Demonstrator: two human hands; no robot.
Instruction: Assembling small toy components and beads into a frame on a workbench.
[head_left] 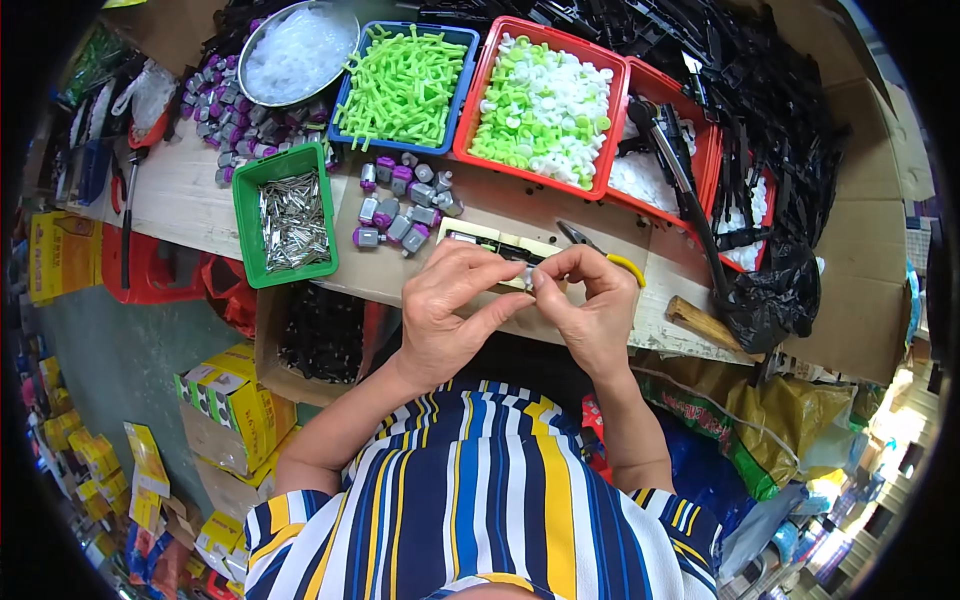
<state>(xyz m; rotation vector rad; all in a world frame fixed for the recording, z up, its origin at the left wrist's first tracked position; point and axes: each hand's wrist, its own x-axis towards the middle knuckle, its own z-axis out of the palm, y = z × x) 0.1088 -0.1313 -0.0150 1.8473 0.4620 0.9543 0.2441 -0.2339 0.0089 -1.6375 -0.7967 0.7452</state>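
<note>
Both hands meet over the front of the workbench, fingertips almost touching. Between them is a small whitish piece (pixel 529 277), mostly covered, so its exact kind is unclear. My left hand (pixel 448 312) pinches it from one side with thumb and index finger. From the other side, the thumb and index finger of my right hand (pixel 592 312) close on it. Just behind the fingers lies a pale wooden block (pixel 540 247) with a long black part (pixel 490 242) set in it. Small grey-and-purple plastic pieces (pixel 395 212) lie loose to the block's left.
Behind stand a green bin (pixel 243 225) of metal pins, a blue bin (pixel 340 105) of green sticks, a red bin (pixel 610 150) of green and white caps, and a metal bowl (pixel 243 75). Yellow-handled pliers (pixel 630 268) lie right of the block. Black parts (pixel 760 110) pile at right.
</note>
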